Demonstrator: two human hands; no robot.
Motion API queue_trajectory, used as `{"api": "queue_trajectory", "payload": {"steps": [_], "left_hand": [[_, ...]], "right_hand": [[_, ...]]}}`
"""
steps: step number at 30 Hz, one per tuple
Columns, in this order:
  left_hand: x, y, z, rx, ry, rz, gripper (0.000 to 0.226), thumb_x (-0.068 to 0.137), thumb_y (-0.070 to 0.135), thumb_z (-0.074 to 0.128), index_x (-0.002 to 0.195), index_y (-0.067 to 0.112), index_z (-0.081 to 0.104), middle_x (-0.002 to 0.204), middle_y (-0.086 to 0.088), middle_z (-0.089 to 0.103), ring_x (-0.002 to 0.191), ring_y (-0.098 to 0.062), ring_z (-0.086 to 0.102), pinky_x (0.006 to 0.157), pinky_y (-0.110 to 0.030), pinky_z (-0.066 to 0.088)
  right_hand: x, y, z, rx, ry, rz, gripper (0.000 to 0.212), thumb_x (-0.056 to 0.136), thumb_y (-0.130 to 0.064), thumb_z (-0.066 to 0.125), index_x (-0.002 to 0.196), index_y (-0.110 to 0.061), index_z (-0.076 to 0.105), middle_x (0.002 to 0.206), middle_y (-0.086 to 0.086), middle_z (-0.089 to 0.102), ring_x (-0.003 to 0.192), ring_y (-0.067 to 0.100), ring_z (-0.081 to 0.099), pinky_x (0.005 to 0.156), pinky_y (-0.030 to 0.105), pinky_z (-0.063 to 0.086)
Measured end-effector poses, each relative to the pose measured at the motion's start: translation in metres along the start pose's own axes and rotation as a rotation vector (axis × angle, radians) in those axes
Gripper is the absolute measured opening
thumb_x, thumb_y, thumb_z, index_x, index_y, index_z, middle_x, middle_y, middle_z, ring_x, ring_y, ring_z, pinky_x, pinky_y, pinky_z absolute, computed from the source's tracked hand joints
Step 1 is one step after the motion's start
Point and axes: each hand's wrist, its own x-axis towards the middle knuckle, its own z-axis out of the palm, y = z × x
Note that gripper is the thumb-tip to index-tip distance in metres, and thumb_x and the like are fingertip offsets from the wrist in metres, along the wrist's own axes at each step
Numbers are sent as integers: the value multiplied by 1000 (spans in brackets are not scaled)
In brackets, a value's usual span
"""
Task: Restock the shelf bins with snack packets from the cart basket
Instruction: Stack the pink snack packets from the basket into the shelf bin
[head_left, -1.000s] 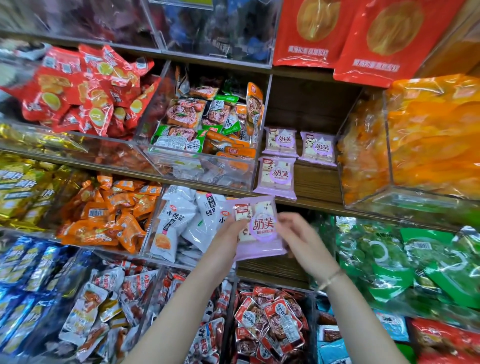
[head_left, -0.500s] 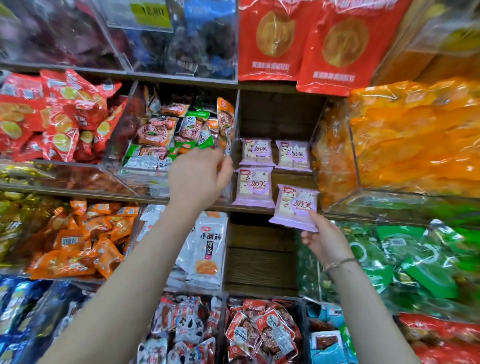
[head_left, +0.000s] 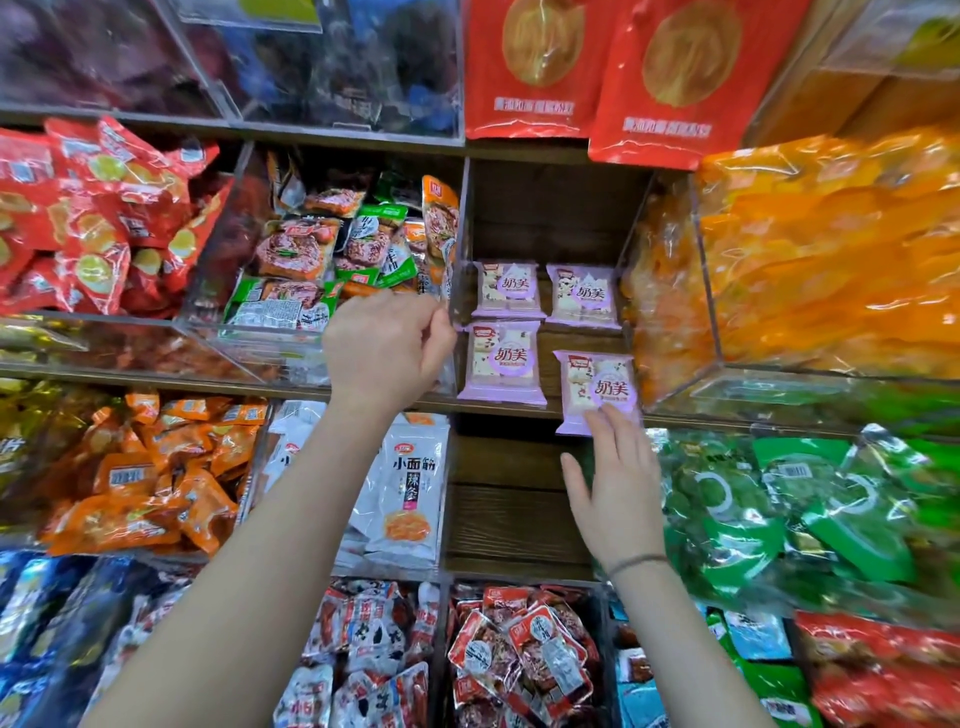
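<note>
Pushing the pink packet (head_left: 597, 384) in with your flat right hand (head_left: 618, 493), line it beside its neighbour (head_left: 501, 361); your left hand (head_left: 387, 353) is curled; I cannot tell if it grips.

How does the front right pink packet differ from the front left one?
The front right pink packet hangs over the shelf edge; the front left pink packet lies fully on it. The right hand touches the front right packet with straight fingers; the left hand has curled fingers at the front left packet's corner. Both share one design.
</note>
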Motion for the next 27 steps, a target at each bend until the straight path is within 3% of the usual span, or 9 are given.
{"api": "queue_trajectory", "payload": {"steps": [10, 12, 15, 17, 19, 21, 23, 25, 27], "left_hand": [[-2, 3, -3, 11, -54, -52, 31, 82, 21, 43, 52, 13, 46, 47, -3, 38, 42, -24, 37, 52, -25, 15], [1, 5, -9, -40, -160, -104, 29, 86, 24, 41, 63, 10, 53, 57, -6, 47, 55, -27, 46, 56, -30, 25], [-3, 12, -23, -260, -167, -227, 25, 92, 22, 41, 91, 5, 59, 87, -11, 59, 85, -28, 51, 79, -39, 33], [-22, 23, -44, -444, -83, -310, 19, 92, 17, 46, 102, 4, 57, 98, -11, 58, 95, -24, 49, 83, -34, 35], [-65, 37, -64, -547, -93, -381, 19, 91, 20, 48, 106, 11, 56, 100, -2, 56, 95, -13, 48, 84, -24, 35], [-124, 54, -88, -645, -273, -536, 12, 90, 30, 46, 96, 27, 56, 90, 7, 60, 85, -8, 53, 76, -24, 40], [-189, 69, -112, -701, -551, -692, 9, 91, 32, 50, 82, 32, 53, 73, 5, 62, 69, -10, 56, 64, -26, 42], [-255, 79, -138, -706, -828, -755, 22, 93, 19, 55, 77, 33, 53, 66, 4, 61, 60, -7, 55, 56, -20, 38], [-312, 84, -162, -643, -1110, -779, 22, 95, 19, 54, 77, 31, 52, 73, 0, 63, 69, -13, 59, 61, -23, 39]], "right_hand": [[36, 4, 6, -139, -164, -18, 56, 94, -37, 45, 143, -12, 31, 150, 6, 30, 140, 23, 23, 115, 36, 20], [32, 2, -3, -62, -165, -32, 56, 94, -34, 45, 144, -12, 31, 151, 6, 28, 141, 23, 21, 116, 36, 19], [12, -3, -21, 162, -158, -15, 50, 95, -27, 48, 141, -10, 38, 148, 6, 33, 138, 22, 28, 113, 32, 22], [-12, -4, -31, 383, -181, 59, 38, 94, -22, 51, 131, -11, 50, 137, 6, 47, 128, 19, 42, 107, 24, 32], [-46, -2, -39, 584, -231, 180, 21, 93, -21, 53, 113, -21, 61, 117, 1, 60, 108, 10, 57, 90, 10, 42], [-85, 2, -43, 709, -294, 287, 15, 93, -23, 53, 93, -35, 61, 99, -5, 66, 93, 4, 62, 82, 12, 47], [-129, 8, -39, 762, -337, 390, 20, 93, -20, 54, 84, -37, 60, 91, -5, 68, 90, 13, 64, 83, 25, 50], [-180, 13, -30, 805, -396, 530, 21, 93, -10, 52, 82, -26, 62, 89, 0, 67, 90, 25, 64, 84, 32, 50], [-237, 22, -20, 763, -508, 653, 17, 92, -3, 52, 88, -12, 64, 86, 4, 66, 88, 27, 62, 79, 23, 49]]}}
